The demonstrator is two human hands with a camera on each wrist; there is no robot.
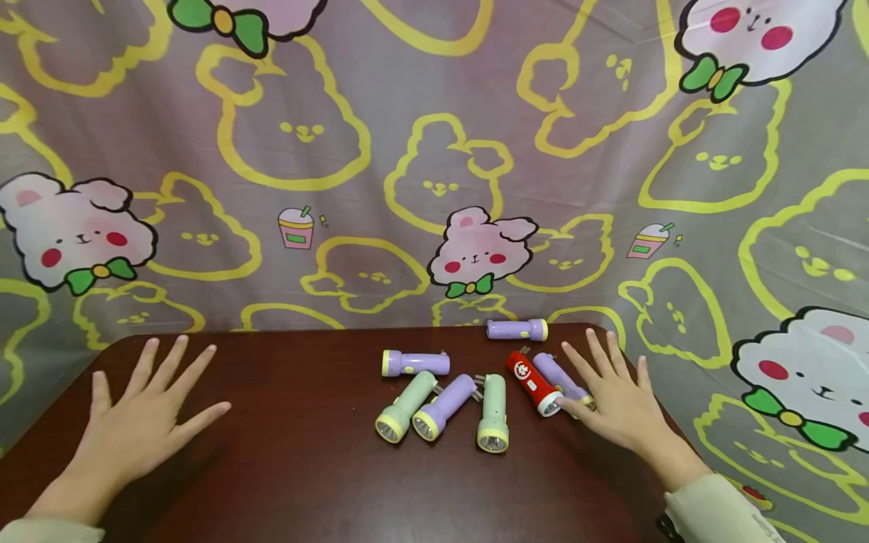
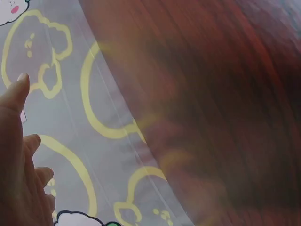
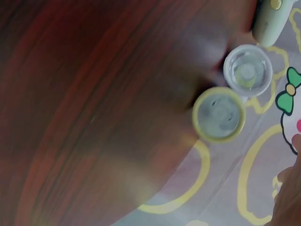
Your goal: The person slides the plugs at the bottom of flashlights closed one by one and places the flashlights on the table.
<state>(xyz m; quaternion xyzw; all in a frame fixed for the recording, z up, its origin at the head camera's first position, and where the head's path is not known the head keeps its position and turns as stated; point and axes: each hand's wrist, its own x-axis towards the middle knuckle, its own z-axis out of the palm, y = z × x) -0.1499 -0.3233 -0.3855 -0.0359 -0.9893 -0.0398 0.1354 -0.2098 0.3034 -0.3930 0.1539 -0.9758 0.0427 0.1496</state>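
Note:
Both hands are held with fingers spread and nothing in them. My left hand [image 1: 139,418] is over the left side of the table, away from the flashlights. My right hand [image 1: 621,403] is at the right, its thumb overlapping the front end of a purple flashlight [image 1: 558,375]; whether they touch I cannot tell. Beside that one lies a red flashlight [image 1: 532,381] with a white rim. Towards the middle are a green flashlight [image 1: 493,415], a purple flashlight [image 1: 446,406] and another green flashlight [image 1: 407,406]. Behind them lies a purple flashlight [image 1: 417,363] on its side, and one more purple flashlight [image 1: 512,329] rests at the back edge.
The dark brown table [image 1: 285,452] has rounded back corners. A grey curtain [image 1: 366,204] printed with yellow outlines and cartoon rabbits hangs close behind it and along the sides. Metal prongs stick out of the tail ends of several flashlights.

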